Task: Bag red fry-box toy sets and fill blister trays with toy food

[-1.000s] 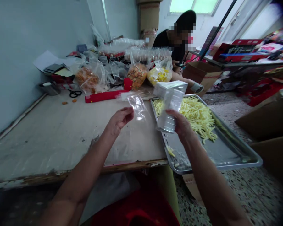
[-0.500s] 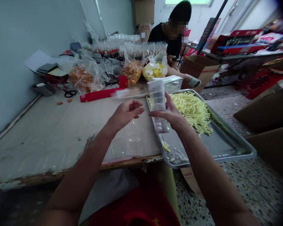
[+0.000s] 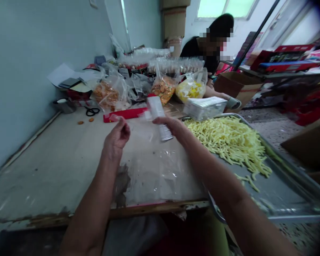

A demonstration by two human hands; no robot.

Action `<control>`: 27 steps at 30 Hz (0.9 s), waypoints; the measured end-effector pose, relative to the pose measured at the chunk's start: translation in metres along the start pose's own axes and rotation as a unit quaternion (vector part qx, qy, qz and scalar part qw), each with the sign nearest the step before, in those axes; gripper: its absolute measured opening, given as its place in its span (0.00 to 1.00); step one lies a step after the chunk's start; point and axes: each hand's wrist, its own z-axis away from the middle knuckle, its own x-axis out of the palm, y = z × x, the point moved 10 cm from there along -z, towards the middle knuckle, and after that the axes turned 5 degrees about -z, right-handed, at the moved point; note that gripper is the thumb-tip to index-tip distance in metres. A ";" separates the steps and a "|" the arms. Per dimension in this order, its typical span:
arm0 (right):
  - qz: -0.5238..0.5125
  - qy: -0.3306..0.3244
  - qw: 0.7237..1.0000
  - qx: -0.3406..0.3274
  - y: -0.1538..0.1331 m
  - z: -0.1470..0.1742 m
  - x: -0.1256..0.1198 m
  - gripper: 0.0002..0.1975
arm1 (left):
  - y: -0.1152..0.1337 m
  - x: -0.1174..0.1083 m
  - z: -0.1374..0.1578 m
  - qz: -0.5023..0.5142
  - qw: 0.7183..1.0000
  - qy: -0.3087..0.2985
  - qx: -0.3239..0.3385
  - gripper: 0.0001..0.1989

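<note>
1. Far left: grey cylinder (image 3: pixel 64 105) on worktop (image 3: pixel 56 160), by the wall; papers (image 3: pixel 60 75) just behind.
2. Next right: two small brown pcs (image 3: pixel 80 122) lying loose, then black-handled scissors (image 3: pixel 92 111), then clear bag w/ orange-brown snacks (image 3: pixel 106 94).
3. Left hand (image 3: pixel 116 135): above worktop, fingers curled, tips together; faint clear shape there, blurred, can't tell if gripped.
4. Red strip (image 3: pixel 130 113): flat on far worktop, partly behind left hand.
5. Stack of clear plastic trays (image 3: pixel 155 106): mid-scene, tilted, held over worktop; clear plastic film (image 3: pixel 160 177) on near worktop below.
6. Right hand (image 3: pixel 174 128): fingers closed round the stack.
7. Far side, behind stack: bag w/ orange discs (image 3: pixel 162 92), then bag w/ yellow pcs (image 3: pixel 191 91) to its right.
8. Clear plastic pack (image 3: pixel 205 109): at far left corner of metal tray (image 3: pixel 290 186).
9. Metal tray: right of worktop; pale yellow strips (image 3: pixel 232 142) heaped at its far end, a few loose nearer.
10. Far right-of-centre: co-worker (image 3: pixel 193 51), black top, seated; open cardboard box (image 3: pixel 252 92) to their right.
</note>
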 end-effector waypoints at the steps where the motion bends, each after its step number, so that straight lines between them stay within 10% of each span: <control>1: 0.042 0.011 0.999 0.004 0.005 -0.013 -0.006 0.36 | 0.010 -0.016 -0.004 0.016 1.000 0.016 -0.006 0.11; 6: 0.393 0.080 0.914 0.063 0.032 -0.044 -0.024 0.61 | 0.028 -0.065 -0.008 0.050 0.998 0.032 -0.031 0.11; 9: 0.468 0.073 0.877 -0.077 0.002 -0.013 -0.001 0.41 | 0.013 -0.069 -0.007 0.081 0.995 0.025 -0.058 0.10; 13: 0.406 -0.120 0.851 -0.311 -0.047 0.083 0.058 0.25 | -0.019 -0.034 -0.004 0.071 0.992 -0.023 -0.104 0.08; 16: 0.392 -0.086 0.862 -0.309 -0.059 0.131 0.049 0.13 | -0.048 0.008 0.013 -0.001 0.991 -0.072 -0.112 0.11; 19: 0.306 0.053 0.918 -0.248 -0.057 0.161 -0.004 0.10 | -0.056 0.033 0.053 -0.209 0.970 -0.116 0.036 0.13; 21: 0.209 0.160 0.945 -0.196 -0.047 0.183 -0.053 0.15 | -0.062 0.054 0.105 -0.426 0.855 -0.209 0.208 0.18; 25: 0.016 0.255 0.954 -0.158 -0.028 0.223 -0.115 0.18 | -0.145 0.062 0.216 -0.704 0.413 -0.430 0.387 0.13; 27: -0.004 0.259 0.952 -0.164 -0.027 0.235 -0.123 0.15 | -0.171 0.054 0.234 -0.753 0.276 -0.429 0.415 0.02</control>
